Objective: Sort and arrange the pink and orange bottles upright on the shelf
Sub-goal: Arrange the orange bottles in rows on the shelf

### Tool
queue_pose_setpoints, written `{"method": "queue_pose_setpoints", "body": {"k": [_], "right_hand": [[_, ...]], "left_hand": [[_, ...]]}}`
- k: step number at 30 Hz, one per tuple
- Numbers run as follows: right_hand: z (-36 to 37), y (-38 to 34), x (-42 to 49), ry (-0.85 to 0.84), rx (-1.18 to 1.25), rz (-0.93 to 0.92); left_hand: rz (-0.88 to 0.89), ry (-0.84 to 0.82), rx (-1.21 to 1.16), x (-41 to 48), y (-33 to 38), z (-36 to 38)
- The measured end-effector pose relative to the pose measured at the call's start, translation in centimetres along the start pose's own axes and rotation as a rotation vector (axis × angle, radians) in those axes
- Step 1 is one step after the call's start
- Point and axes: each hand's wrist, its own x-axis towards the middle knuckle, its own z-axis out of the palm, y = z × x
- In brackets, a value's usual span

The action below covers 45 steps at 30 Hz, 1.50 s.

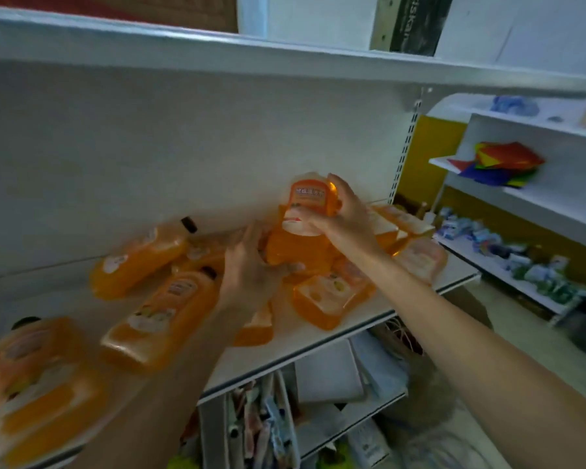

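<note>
1. Orange liquid fills every bottle in view, so the one being raised [307,198] is probably fairly heavy for its size, with a smooth plastic skin that could slip in the palm.
2. It looks stiff enough for a firm squeeze. The flat, wide body is the safest place to take hold, with a second support low down near the base.
3. The right hand [344,216] wraps its fingers and thumb round the upper, labelled part of this bottle. The left hand [247,269] curls round its lower body, thumb underneath.
4. The bottle stands nearly upright, close to the back panel, over a heap of others on the white shelf [318,336].
5. It is translucent orange, with an orange label above and a white one below. Its cap cannot be made out.
6. More bottles lie flat to the left: one with a dark cap [139,258], one angled toward the front edge [163,313], and a blurred one nearest the camera [38,377].
7. Paler bottles lie at the right end [420,258]. Whether they are pink cannot be told.
</note>
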Motion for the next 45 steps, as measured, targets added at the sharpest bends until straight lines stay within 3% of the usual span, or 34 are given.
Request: {"method": "queue_pose_setpoints", "body": {"k": [5, 13, 20, 24, 28, 32, 35, 40, 45], "right_hand": [[-5.4, 3.5, 3.0, -0.084, -0.053, 0.036], [-7.3, 7.8, 8.3, -0.197, 0.011, 0.119], [-8.0, 9.5, 11.9, -0.472, -0.119, 0.189], [-8.1, 9.6, 12.4, -0.455, -0.208, 0.155], [-8.4, 9.3, 11.9, -0.362, -0.226, 0.109], [-7.5, 6.3, 11.4, -0.288, -0.291, -0.103], [-4.6, 3.0, 10.6, -0.361, -0.249, -0.234], [3.2, -0.2, 8.2, -0.501, -0.204, -0.304], [10.9, -2.2, 4.9, -0.591, -0.179, -0.279]], "left_hand": [[-0.013, 0.002, 0.063, 2.3, 1.6, 6.0], [-0.031, 0.031, 0.248, 5.8, 2.3, 11.5], [0.016, 0.015, 0.503, 6.8, 1.8, 14.3], [-0.022, -0.05, 0.531, 7.6, 1.7, 14.1], [0.004, -0.08, 0.462, 7.5, 1.7, 12.3], [-0.031, -0.106, 0.383, 6.7, 0.6, 9.2], [-0.058, -0.086, 0.359, 5.6, -0.7, 6.6], [-0.075, 0.032, 0.347, 1.8, -2.5, -0.1], [-0.21, 0.115, 0.441, -2.0, -5.7, -8.8]]}}
